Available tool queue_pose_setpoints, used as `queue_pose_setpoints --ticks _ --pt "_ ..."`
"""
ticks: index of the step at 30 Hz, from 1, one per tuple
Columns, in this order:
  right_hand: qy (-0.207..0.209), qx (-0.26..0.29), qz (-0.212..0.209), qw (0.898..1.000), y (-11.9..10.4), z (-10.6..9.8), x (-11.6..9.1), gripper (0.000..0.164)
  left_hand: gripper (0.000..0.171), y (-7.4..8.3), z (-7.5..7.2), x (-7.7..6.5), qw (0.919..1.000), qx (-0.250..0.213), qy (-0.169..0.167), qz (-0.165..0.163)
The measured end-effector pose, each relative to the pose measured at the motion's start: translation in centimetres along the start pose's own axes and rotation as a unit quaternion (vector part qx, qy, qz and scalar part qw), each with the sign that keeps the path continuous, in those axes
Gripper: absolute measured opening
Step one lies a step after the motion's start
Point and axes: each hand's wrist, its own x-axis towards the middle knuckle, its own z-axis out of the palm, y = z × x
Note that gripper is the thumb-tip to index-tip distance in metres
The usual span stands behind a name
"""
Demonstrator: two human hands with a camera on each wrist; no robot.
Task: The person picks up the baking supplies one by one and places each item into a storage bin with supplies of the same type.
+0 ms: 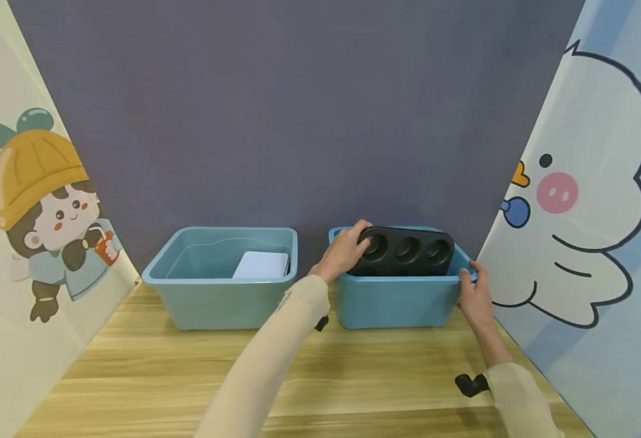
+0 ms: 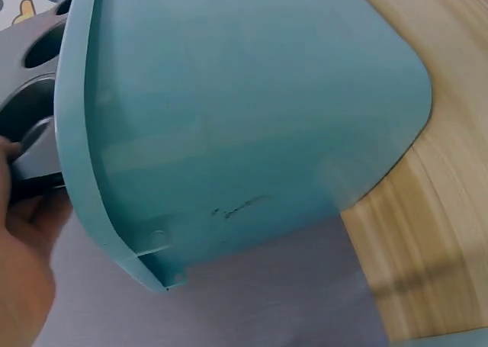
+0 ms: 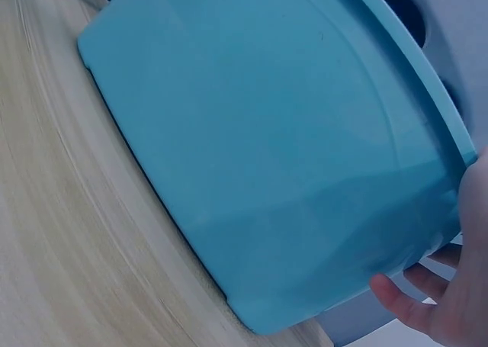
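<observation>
A dark muffin pan [image 1: 406, 250] stands tilted on its long side in the right-hand blue bin [image 1: 391, 302], its round cups facing me. My left hand [image 1: 344, 252] pinches the pan's upper left end, thumb on the cup side. In the left wrist view the same hand [image 2: 23, 248] holds the pan [image 2: 40, 160] beside the bin's rim [image 2: 70, 118]. At the bin's right front corner, my right hand [image 1: 475, 295] grips the rim. The right wrist view has that hand [image 3: 457, 286] against the bin's end, with its fingertips partly hidden.
A second blue bin [image 1: 216, 304] stands to the left, with a white box-like object [image 1: 262, 265] inside. Both bins sit on a wood-grain table [image 1: 353, 377] before a dark grey backdrop [image 1: 298, 109]. Cartoon-printed panels [image 1: 583, 152] flank both sides.
</observation>
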Motion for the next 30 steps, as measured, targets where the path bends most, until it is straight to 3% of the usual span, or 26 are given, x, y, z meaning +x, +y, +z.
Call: queue_pose_setpoints --ticks 4,10,15,19,23,26,30 --pt "0.009 -0.001 -0.015 1.0 -0.4 0.2 -0.1 0.069 0.028 -0.6 0.0 -0.2 0.9977 -0.001 -0.046 -0.049" --pt "0.007 0.0 -0.021 1.0 -0.4 0.3 -0.1 0.068 0.035 -1.0 0.3 -0.4 0.9926 -0.006 -0.049 -0.111" --pt "0.011 0.001 -0.015 1.0 -0.1 0.3 0.0 0.068 0.045 -0.3 1.0 -0.2 0.9857 0.106 -0.088 -0.097" --pt "0.013 0.002 -0.012 1.0 0.0 0.4 0.1 0.068 0.05 0.3 1.3 -0.1 0.9676 0.207 -0.119 -0.081" --pt "0.019 -0.008 -0.008 1.0 0.0 0.5 0.1 0.067 0.056 0.7 1.1 0.1 0.9436 0.288 -0.145 -0.075" --pt "0.025 -0.013 -0.004 1.0 0.0 0.6 0.2 0.067 0.065 0.8 0.6 0.1 0.9307 0.309 -0.182 -0.073" --pt "0.027 -0.007 -0.003 1.0 0.0 0.6 0.1 0.066 0.069 0.5 0.0 -0.1 0.936 0.266 -0.215 -0.083"
